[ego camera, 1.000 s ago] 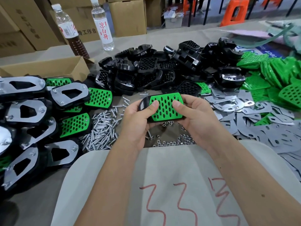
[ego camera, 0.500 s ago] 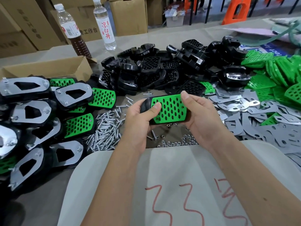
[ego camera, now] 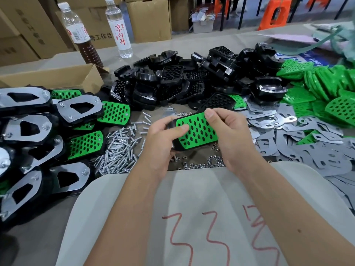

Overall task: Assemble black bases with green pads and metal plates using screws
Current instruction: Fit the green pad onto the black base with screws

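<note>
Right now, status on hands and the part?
Left hand and right hand both grip black base. Green pad seated on top. No plate or screws fitted. Nothing obstructing.

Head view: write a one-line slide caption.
Both hands, left hand and right hand, hold a black base fitted with a green pad above loose screws.
</note>
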Available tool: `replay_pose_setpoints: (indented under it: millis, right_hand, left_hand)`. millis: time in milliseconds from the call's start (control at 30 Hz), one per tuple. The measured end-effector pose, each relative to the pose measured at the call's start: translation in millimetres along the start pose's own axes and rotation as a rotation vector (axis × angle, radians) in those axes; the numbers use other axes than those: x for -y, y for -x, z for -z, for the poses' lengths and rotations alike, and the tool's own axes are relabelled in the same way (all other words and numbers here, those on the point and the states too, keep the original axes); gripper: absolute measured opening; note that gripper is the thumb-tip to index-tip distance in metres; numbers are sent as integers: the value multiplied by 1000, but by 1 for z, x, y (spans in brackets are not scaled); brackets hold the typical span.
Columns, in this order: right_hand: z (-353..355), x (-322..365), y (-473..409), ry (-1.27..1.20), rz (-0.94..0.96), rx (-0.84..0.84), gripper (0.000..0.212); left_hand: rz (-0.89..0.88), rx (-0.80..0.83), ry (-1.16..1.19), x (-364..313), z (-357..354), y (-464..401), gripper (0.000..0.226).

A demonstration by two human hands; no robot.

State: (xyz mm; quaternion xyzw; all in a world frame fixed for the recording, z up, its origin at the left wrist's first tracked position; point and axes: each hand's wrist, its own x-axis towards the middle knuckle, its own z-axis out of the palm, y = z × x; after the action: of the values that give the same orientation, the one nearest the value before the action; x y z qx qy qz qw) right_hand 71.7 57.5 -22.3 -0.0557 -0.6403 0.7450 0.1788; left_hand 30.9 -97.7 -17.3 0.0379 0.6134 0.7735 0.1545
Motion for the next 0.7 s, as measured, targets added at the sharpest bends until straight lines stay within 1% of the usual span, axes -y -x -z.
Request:
replay_pose_setpoints:
  millis: [33,67,100,200,267,333,400,467,567,633,700]
  right_hand:
    - [-2,0,1,29,21,-11,29]
    - [-4,-1,2,48,28,-2,29]
    - [-5,-2,2,51,19,30,28]
    - [2,0,1,29,-59,182,25]
    - [7,2,1,14,-85,242,26]
    - [8,6,2,2,-70,244,24]
    - [7,6,2,-31,-57,226,23]
    - [5,5,3,-68,-51,204,22]
    - [2,6,3,-122,-89,198,28]
    - [2,8,3,-210,-132,251,33]
    - [4,9,4,-295,-156,351,38]
  left_hand:
    - [-17,-30,-17,1,-1,-1,27]
    - [-43,-49,-34,0,-2,-1,12]
    - [-70,-72,-50,0,-4,-1,5]
    - [-90,-125,-38,-1,-3,0,14]
    - [-68,-101,14,-2,1,-1,19]
    - [-27,-52,63,-4,0,-1,15]
    - [-1,-20,80,-4,0,-2,29]
    - [20,-12,96,-5,0,-3,33]
    - [25,-57,100,-5,1,-4,45]
    - [18,-91,109,-5,-1,-5,39]
    - [4,-116,122,-7,0,-5,30]
